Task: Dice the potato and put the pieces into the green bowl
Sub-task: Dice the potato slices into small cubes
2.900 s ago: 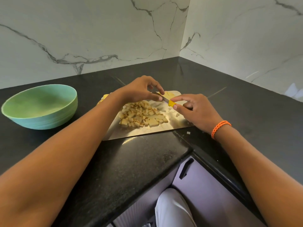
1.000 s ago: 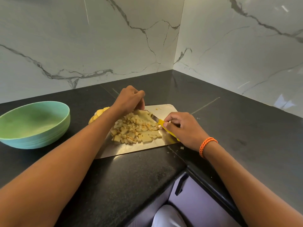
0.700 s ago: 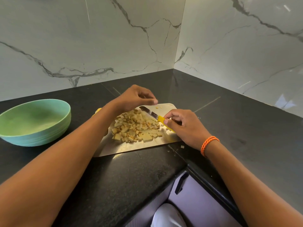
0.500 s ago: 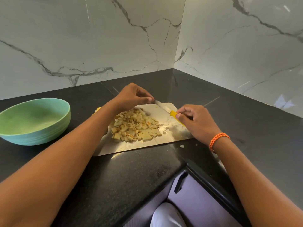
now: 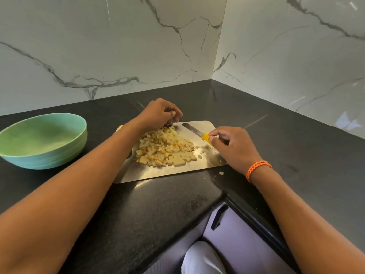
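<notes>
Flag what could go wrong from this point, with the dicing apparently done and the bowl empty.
The green bowl sits apart from the cutting board, so potato pieces may drop onto the counter in transfer; one stray piece already lies there. The right hand only pinches the knife by its handle, so it could slip.

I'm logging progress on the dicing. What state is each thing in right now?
Bowl: empty.
Potato: diced, heaped on the board.
Knife: flat on the board, handle pinched by the right hand.
Left hand: fingers curled at the heap's far edge.
</notes>
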Tool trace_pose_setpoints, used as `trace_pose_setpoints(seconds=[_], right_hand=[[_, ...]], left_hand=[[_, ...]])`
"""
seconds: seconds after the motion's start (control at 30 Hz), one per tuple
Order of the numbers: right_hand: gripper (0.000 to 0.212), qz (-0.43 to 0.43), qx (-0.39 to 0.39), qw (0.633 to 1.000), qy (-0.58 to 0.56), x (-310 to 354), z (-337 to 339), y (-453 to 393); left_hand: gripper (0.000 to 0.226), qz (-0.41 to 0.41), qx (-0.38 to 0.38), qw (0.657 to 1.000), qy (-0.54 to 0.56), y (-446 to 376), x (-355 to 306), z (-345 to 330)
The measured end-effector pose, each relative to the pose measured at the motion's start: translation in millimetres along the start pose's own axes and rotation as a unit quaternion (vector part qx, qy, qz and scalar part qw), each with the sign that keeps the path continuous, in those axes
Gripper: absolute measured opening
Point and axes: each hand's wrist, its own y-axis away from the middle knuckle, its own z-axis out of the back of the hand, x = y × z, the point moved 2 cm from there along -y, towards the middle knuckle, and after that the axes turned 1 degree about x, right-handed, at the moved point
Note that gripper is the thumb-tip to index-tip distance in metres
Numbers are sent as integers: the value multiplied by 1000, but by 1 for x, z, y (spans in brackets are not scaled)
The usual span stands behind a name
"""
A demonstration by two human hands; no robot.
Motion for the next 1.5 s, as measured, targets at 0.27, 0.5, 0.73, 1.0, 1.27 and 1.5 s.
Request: trace_pose_setpoints(seconds=[0.27, 0.5, 0.73, 1.0, 1.27, 1.5], right_hand=[[17, 16, -56, 997, 40, 7, -8, -2], [17, -1, -49, 998, 38, 5, -9, -4], [17, 0, -42, 998, 45, 3, -9, -3], [20, 5, -33, 999, 44, 0, -11, -4], [19, 6, -35, 998, 42, 1, -10, -3], [20, 4, -31, 999, 44, 1, -12, -3]], left_hand=[[21, -14, 22, 998, -53, 9, -15, 49], [43, 138, 166, 950, -225, 34, 2, 112], [48, 178, 220, 925, -255, 30, 10, 88], [58, 183, 247, 918, -251, 30, 9, 86], [31, 107, 146, 969, -166, 24, -5, 94], [16, 86, 69, 973, -201, 23, -10, 92]])
